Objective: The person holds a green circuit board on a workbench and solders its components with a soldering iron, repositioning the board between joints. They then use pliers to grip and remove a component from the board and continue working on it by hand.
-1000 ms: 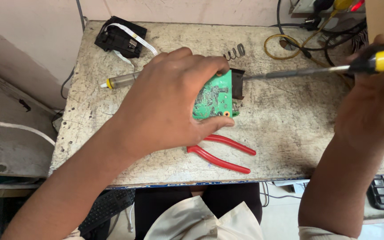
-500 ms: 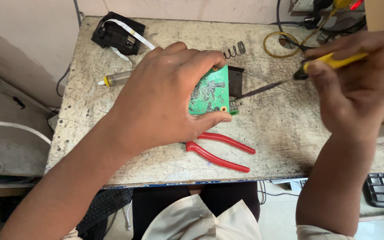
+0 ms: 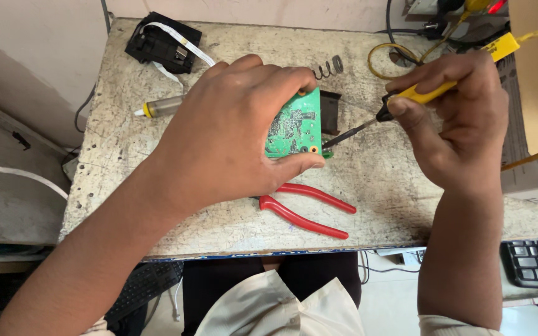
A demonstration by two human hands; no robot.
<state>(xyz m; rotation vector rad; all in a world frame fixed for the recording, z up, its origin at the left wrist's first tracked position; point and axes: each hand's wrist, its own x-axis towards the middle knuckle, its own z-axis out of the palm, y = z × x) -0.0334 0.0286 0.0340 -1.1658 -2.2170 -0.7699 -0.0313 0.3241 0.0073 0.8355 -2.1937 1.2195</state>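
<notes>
Scuffed and pale, the bench (image 3: 219, 230) carries the work near its middle, with a plain wall behind its far edge. The left hand (image 3: 231, 134) is closed on a green circuit board (image 3: 294, 129), thumb under the near edge and fingers curled over the far one, holding it tilted up off the bench with a black part (image 3: 329, 112) on its right side. The right hand (image 3: 462, 121) pinches a yellow-handled screwdriver (image 3: 406, 99) between thumb and fingers, its dark tip touching the board's lower right corner. Red pliers (image 3: 306, 208) lie just beside the left hand toward the near edge; a syringe-like tube (image 3: 160, 107) shows past the wrist, a spring (image 3: 328, 67) beyond the fingertips, a black holder (image 3: 160, 43) at the far left corner, a yellow wire loop (image 3: 387, 59) toward the far right. The board looks light, stiff and thin — likely fragile on its soldered face, so the edges seem the safest hold, as here. The tip could slip off under hard pressing.
</notes>
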